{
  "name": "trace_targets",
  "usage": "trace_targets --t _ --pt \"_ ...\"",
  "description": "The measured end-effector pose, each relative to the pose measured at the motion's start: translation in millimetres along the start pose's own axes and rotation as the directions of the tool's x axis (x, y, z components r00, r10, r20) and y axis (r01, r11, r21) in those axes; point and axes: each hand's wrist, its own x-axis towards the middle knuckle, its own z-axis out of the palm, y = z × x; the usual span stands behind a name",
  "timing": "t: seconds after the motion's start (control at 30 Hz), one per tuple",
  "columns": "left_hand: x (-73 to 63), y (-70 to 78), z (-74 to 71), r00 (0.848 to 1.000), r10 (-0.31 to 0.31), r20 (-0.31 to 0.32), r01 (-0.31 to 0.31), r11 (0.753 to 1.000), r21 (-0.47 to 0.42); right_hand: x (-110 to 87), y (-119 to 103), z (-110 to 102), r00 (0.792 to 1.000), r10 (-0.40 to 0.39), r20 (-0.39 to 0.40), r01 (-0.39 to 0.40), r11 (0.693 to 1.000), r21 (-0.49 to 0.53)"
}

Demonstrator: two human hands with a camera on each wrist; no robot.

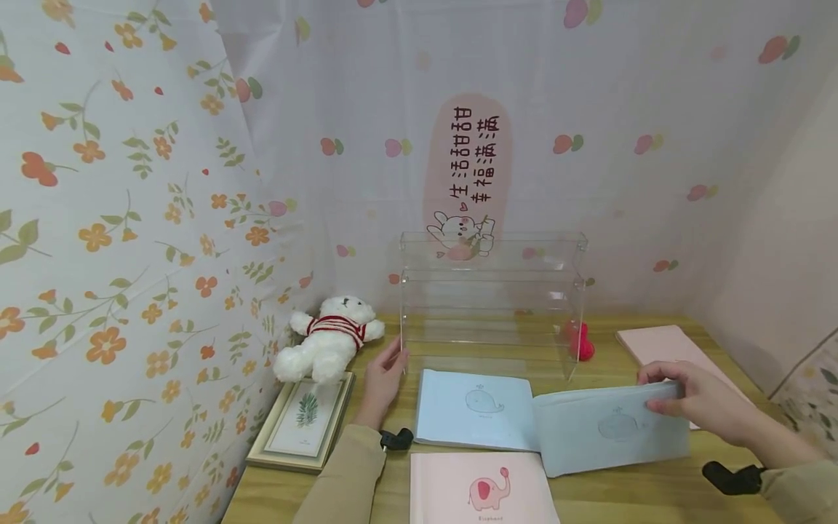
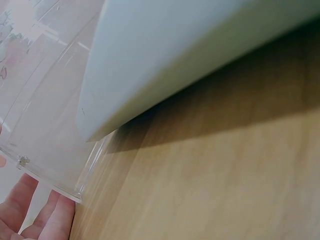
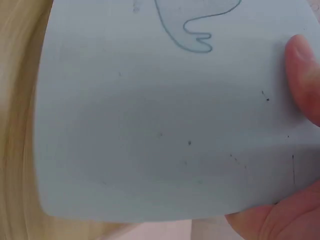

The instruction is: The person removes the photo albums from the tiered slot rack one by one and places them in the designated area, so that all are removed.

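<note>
My right hand (image 1: pixel 700 400) pinches the top right corner of a light blue whale booklet (image 1: pixel 615 429), held tilted with its cover facing me. In the right wrist view, the thumb (image 3: pixel 302 75) lies over that cover (image 3: pixel 150 120). My left hand (image 1: pixel 385 382) touches the lower left side of a clear acrylic display stand (image 1: pixel 484 306). The left wrist view shows fingers (image 2: pixel 57 220) against the stand's outer edge (image 2: pixel 55 165). Between the hands lies a second light blue whale booklet (image 1: pixel 452 407), near the stand's front.
A pink elephant booklet (image 1: pixel 478 487) lies in front, and another pink booklet (image 1: pixel 661 342) at the right. A white teddy bear (image 1: pixel 334 335) and a framed plant picture (image 1: pixel 304 422) are on the left. A red object (image 1: pixel 585 343) stands by the display stand's right side.
</note>
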Motion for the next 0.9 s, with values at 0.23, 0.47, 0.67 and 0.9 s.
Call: trace_targets --t 0.23,0.47,0.67,0.9 --pt "-0.7 0.1 0.7 1.000 -0.005 0.005 0.005 1.000 -0.006 -4.6 16 3 1.000 0.001 0.023 0.004 0.972 -0.234" --pt "0.3 2.4 0.3 1.000 0.001 -0.003 -0.001 1.000 -0.029 2.1 24 1 0.990 0.039 0.137 -0.005 0.971 -0.240" --pt "1.2 5.3 -1.6 1.000 0.009 -0.013 -0.010 1.000 -0.021 13.7 30 16 0.972 0.123 0.198 -0.066 0.960 -0.274" --pt "-0.9 5.0 0.7 1.000 0.002 -0.012 -0.002 1.000 -0.001 19.5 42 38 0.942 0.223 0.252 -0.142 0.942 -0.303"
